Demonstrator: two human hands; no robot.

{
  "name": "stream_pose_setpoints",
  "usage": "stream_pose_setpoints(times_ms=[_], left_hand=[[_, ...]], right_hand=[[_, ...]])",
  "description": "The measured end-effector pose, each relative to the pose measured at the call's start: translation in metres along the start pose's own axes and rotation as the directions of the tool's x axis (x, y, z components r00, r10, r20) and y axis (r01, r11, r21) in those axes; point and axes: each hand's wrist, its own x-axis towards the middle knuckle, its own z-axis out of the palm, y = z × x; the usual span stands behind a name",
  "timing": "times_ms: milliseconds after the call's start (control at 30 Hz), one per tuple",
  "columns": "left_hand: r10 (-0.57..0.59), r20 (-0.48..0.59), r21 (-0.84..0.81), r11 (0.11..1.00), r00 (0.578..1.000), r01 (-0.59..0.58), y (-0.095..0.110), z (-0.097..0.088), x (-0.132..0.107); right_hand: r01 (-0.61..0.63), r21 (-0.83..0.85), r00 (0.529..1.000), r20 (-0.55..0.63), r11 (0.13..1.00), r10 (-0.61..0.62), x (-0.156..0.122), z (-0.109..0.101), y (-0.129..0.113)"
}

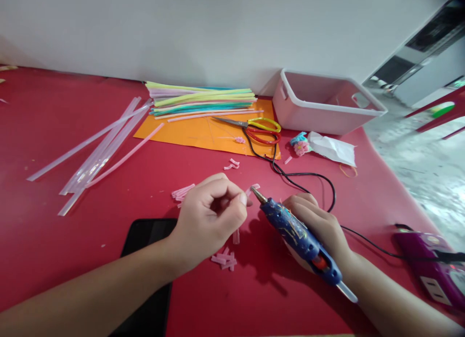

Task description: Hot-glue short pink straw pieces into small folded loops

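My right hand (319,225) is wrapped round a blue glue gun (292,230), its metal nozzle pointing up and left and a clear glue stick jutting from its rear. The nozzle tip is close beside a short pink pipe cleaner piece (249,191), which my left hand (214,208) pinches between thumb and forefinger. Below my hands lies a small pile of cut pink pipe cleaner pieces (224,259). Another bunch of pink pieces (182,191) shows partly behind my left hand, and a few bent pink bits (232,164) lie farther back.
Long glue sticks (101,153) lie at left. Coloured pipe cleaners (203,102) and scissors (254,126) rest on orange card (203,139). A pink basket (327,116) stands behind, near a fuzzy flower (301,147). A phone (145,235), black cord (308,174) and purple power strip (428,264) surround my hands.
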Motion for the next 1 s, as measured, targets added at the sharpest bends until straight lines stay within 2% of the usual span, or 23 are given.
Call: stream_pose_setpoints(times_ms=[500, 667, 1000], left_hand=[[0.061, 0.043, 0.016, 0.998, 0.997, -0.062, 0.0008, -0.0015, -0.0004], [0.066, 0.03, 0.036, 0.997, 0.997, -0.067, -0.0005, -0.001, -0.0007], [0.153, 0.014, 0.119, 0.981, 0.988, -0.154, 0.0014, -0.0015, -0.0004]], right_hand=[[0.072, 0.027, 0.997, 0.03, 0.997, -0.073, 0.0008, -0.0009, 0.0019], [0.082, 0.001, 0.997, -0.018, 0.997, -0.082, 0.001, -0.0023, -0.0001], [0.014, -0.019, 1.0, 0.002, 1.0, -0.014, 0.0012, -0.0027, -0.0009]])
